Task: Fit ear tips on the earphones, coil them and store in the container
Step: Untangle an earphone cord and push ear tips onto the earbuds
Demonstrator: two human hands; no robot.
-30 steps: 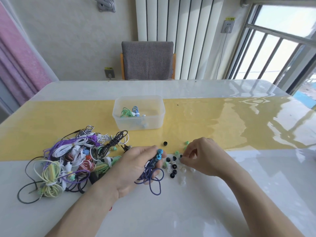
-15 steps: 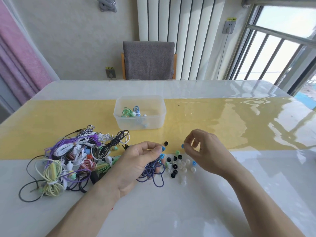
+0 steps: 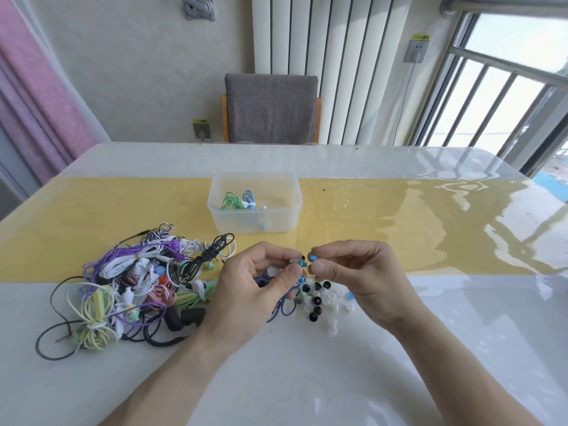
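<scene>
1. Two hands meet above the near part of the table [image 3: 307,379]. The right hand [image 3: 359,281] pinches a blue ear tip [image 3: 313,258] between thumb and forefinger.
2. Just beside that tip, the left hand [image 3: 261,287] grasps a purple earphone [image 3: 302,265] by its bud, fingers curled round it; the purple cord [image 3: 284,309] hangs in loops under the palm.
3. Below the hands, loose ear tips [image 3: 319,302], black, white and a few coloured, lie scattered on the white surface.
4. Left of the hands sits a tangled pile of earphones [image 3: 129,290] in many colours, partly on the yellow runner [image 3: 92,226].
5. Beyond the hands, on the runner, stands the clear container [image 3: 255,202] with green and blue coiled earphones inside.
6. Behind the table's far edge is a grey chair [image 3: 271,107].
</scene>
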